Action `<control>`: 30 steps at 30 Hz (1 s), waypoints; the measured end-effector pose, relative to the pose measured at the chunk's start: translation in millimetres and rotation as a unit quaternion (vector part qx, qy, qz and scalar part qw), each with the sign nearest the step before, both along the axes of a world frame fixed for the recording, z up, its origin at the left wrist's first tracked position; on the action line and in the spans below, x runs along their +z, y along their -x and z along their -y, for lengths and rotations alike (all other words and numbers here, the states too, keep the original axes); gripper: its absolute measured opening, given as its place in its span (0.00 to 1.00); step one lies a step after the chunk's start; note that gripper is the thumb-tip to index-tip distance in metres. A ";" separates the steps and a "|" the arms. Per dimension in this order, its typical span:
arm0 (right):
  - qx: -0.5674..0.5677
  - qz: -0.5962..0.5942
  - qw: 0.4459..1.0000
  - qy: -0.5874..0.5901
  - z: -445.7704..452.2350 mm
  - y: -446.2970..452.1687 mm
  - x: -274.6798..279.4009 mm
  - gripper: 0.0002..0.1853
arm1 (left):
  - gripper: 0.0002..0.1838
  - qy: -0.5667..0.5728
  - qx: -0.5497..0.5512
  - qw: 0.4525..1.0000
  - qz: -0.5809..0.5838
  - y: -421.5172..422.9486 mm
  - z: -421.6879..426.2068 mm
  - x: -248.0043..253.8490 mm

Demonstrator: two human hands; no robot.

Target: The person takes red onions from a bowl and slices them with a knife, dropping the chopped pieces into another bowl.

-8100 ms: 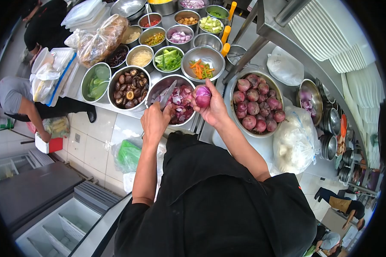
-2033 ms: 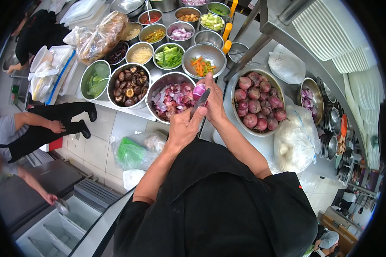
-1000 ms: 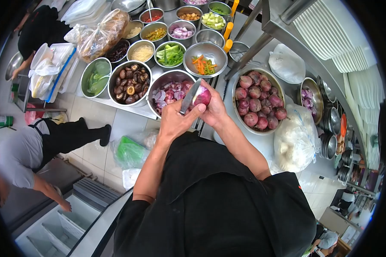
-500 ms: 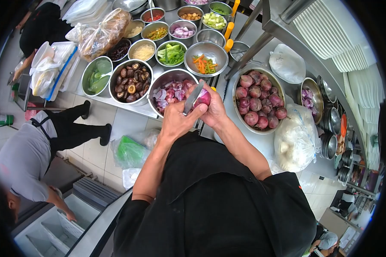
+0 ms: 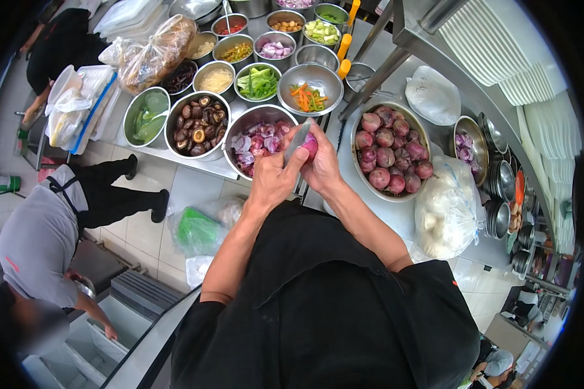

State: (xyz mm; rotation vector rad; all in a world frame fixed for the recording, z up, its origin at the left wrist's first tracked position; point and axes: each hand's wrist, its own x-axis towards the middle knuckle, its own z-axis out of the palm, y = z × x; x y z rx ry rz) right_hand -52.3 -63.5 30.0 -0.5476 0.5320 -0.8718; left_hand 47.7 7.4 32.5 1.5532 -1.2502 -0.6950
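Note:
My left hand (image 5: 272, 181) is closed around a knife (image 5: 296, 141), its broad grey blade pointing up and away from me. The left thumb lies against the side of a red onion (image 5: 311, 147). That onion sits in my right hand (image 5: 322, 170), whose fingers curl around it; the blade is up against it. Just beyond my hands, at the left, a steel bowl holds purple onion peels and pieces (image 5: 258, 144). To the right stands a large round pan of whole red onions (image 5: 394, 152). The knife's handle is hidden in my left hand.
Steel bowls of mushrooms (image 5: 198, 127), sliced greens (image 5: 257, 83) and carrot strips (image 5: 308, 98) line the counter ahead. A metal shelf post (image 5: 377, 81) rises at the right near a bag of pale food (image 5: 446, 214). A person in grey (image 5: 39, 233) bends over bins at left.
The onion has turned in my right hand and shows less of its surface. The person in grey has leaned farther down over the bins.

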 end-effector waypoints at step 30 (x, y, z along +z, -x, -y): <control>0.024 0.017 0.989 -0.144 27.6 9.4 -11.5 0.34 | 0.32 -0.199 0.114 0.949 0.216 -42.6 10.3 4.3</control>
